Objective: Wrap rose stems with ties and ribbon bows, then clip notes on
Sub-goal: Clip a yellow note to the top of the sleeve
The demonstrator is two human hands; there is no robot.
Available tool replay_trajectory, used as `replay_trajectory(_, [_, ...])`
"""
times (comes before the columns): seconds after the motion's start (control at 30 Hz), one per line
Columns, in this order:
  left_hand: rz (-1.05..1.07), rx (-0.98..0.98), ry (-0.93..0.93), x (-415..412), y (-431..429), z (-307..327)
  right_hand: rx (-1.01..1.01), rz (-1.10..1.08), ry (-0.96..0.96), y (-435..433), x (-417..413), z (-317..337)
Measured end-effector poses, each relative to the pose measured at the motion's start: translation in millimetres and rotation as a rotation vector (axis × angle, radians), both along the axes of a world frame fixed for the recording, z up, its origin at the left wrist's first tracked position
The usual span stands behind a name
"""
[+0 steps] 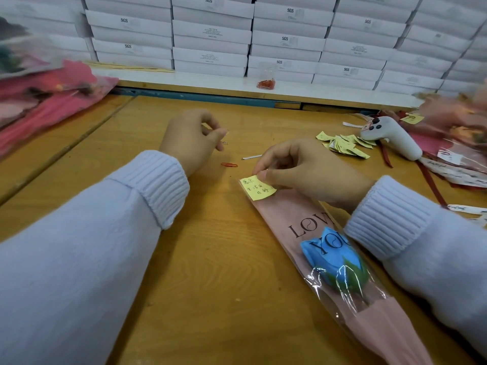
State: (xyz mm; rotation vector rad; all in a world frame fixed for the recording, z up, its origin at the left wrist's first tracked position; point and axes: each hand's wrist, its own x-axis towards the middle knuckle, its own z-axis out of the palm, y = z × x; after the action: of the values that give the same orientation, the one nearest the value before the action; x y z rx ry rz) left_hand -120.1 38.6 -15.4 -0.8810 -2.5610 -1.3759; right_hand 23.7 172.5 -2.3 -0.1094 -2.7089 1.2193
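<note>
The left hand (192,139) pinched a small clip (224,142) in curled fingers, with a red paper clip (228,164) lying just beside it. The right hand (303,169) pinched the yellow note (257,188) (handwritten) onto the pink sleeve (290,217) holding the blue rose (329,256).

Two hands (189,140) (305,169), one blue rose (329,256), one pinched note (259,189), one white controller (392,138).

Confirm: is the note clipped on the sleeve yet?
Cannot tell. The note lies flat on the sleeve end, pinched there by the right hand, which hides the edge where a clip would sit.
</note>
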Motion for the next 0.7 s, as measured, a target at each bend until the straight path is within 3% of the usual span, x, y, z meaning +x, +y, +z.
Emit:
replay_trajectory(0.13, [-0.065, 0.094, -0.035, 12, 2, 12, -0.015, 0.008, 0.011, 0, 1, 0])
replay_trajectory(0.27, [-0.146, 0.189, -0.206, 20, -2, 25, -0.036, -0.002, 0.009, 0, 1, -1])
replay_trajectory(0.43, [-0.202, 0.126, -0.335, 26, -11, 18, -0.07, 0.0, 0.023, -1, 1, 0])
replay_trajectory(0.7, [-0.329, 0.056, -0.327, 31, -19, 9, -0.153, -0.006, 0.036, 0, 0, 0])
